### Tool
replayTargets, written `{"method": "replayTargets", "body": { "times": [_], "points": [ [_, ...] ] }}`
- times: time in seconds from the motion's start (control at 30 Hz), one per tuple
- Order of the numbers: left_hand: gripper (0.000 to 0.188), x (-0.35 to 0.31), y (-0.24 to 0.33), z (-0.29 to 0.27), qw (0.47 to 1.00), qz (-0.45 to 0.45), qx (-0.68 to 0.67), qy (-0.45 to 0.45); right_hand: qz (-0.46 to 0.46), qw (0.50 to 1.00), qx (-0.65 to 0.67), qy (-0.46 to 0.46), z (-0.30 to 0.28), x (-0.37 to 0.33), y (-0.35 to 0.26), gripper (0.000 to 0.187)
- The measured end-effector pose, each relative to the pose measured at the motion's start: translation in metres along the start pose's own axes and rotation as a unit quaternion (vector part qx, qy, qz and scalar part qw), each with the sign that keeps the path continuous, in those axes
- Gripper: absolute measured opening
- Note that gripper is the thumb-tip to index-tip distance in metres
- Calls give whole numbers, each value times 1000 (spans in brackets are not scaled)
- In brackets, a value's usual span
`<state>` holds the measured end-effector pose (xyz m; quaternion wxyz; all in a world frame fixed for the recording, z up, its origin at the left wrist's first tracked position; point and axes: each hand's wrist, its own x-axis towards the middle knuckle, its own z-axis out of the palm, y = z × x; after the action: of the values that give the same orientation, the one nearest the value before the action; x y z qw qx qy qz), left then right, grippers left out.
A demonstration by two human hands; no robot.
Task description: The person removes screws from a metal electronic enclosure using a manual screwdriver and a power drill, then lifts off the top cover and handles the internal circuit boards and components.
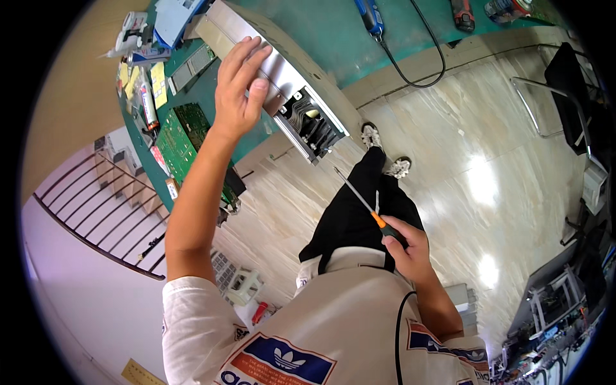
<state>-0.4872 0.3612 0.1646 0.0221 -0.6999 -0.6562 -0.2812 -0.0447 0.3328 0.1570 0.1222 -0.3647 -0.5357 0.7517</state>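
Observation:
My left hand [239,86] rests flat on the top of a long silver metal case [282,80] that lies on a green workbench [333,32] and sticks out over its edge. The case's open end shows cables and parts inside. My right hand [407,244] is held low, near my waist, and grips a screwdriver [362,200] with an orange and black handle. Its thin shaft points up toward the open end of the case without touching it.
Green circuit boards [183,138] and small packets lie on the bench to the left. A blue tool [371,16] with a black cable and a red tool [462,14] lie farther back. Black chairs [571,96] stand right on a glossy tiled floor. A stair railing [96,205] is at left.

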Motion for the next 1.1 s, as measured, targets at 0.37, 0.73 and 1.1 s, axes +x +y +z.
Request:
{"method": "replayTargets", "body": {
  "times": [0.37,0.73,1.1],
  "points": [
    [78,25,-20,9,976,129,7,-174,39,989,142,21,59,26,55,39],
    [91,22,-23,14,955,228,2,-189,68,923,377,34,96,23,72,42],
    [88,25,-27,18,954,228,-3,-194,57,925,374,19,94,31,76,41]
  ]
}}
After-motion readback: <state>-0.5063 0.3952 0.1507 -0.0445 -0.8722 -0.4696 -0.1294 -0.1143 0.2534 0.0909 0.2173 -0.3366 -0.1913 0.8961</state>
